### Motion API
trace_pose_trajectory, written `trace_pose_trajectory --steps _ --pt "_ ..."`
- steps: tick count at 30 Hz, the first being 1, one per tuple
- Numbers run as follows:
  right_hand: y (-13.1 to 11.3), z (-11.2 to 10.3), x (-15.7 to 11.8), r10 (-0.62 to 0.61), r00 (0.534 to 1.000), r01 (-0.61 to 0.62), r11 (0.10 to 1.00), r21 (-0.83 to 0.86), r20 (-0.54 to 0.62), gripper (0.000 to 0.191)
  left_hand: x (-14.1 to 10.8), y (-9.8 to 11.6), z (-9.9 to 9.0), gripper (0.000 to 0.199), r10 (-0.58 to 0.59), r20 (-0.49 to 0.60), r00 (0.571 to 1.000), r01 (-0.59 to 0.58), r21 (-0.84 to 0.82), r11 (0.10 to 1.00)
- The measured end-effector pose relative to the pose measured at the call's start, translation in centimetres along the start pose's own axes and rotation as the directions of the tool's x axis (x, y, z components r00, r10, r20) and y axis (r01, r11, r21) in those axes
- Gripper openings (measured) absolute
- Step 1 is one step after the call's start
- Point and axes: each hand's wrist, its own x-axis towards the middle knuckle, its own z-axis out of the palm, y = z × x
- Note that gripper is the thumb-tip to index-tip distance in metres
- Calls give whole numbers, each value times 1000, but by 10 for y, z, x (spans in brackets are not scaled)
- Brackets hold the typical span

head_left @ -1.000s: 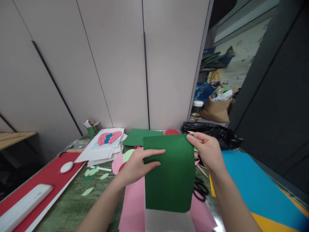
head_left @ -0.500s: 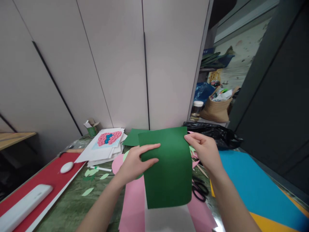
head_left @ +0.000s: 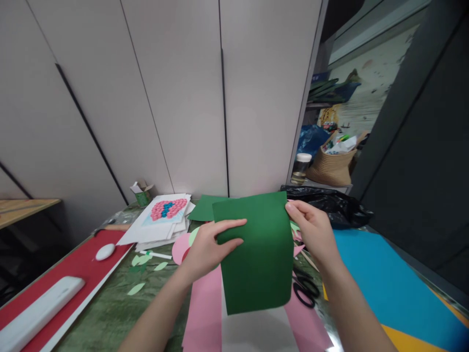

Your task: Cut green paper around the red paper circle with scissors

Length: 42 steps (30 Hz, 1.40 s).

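A dark green sheet of paper (head_left: 256, 264) is held up over the table between my two hands. My left hand (head_left: 210, 244) grips its left edge, with thumb and index finger lying across the front and the other fingers hidden behind. My right hand (head_left: 311, 225) pinches the upper right edge between thumb and fingers. Below the sheet lie pink paper (head_left: 201, 313) and a white sheet (head_left: 256, 332). Black-handled scissors (head_left: 306, 291) rest just right of the green sheet, their blades partly covered.
Cut light green leaves (head_left: 136, 288) and pink circles (head_left: 179, 248) lie on the left. Behind them is a paper stack (head_left: 157, 232) with a pink and blue picture. A white device (head_left: 47, 308) sits on a red board (head_left: 73, 266). Blue paper (head_left: 388, 278) and a black bag (head_left: 330, 208) are right.
The whole view has shifted slightly, so things appear a little further right. Both hands keep their hold on the green sheet, which looks almost unchanged.
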Motion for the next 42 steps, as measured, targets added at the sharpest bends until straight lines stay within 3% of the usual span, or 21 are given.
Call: trace_pose_trajectory --steps 6,15,22,29,42 --pt "1 0 1 71 997 -69 997 45 -42 20 -1 -1 1 32 23 19 1000 -23 -4 1000" --pt "8 -1 2 119 992 -124 983 138 43 23 -2 1 0 32 3 32 999 -3 -5 1000" --pt "5 0 1 143 990 -143 976 165 12 23 -2 1 1 32 14 65 998 -15 13 1000" --pt "11 -4 3 151 987 -161 957 241 60 22 -3 2 1 34 7 87 996 -7 -4 1000" --pt "7 5 1 213 976 -192 945 264 -53 22 -2 0 4 25 -22 97 995 27 -51 998"
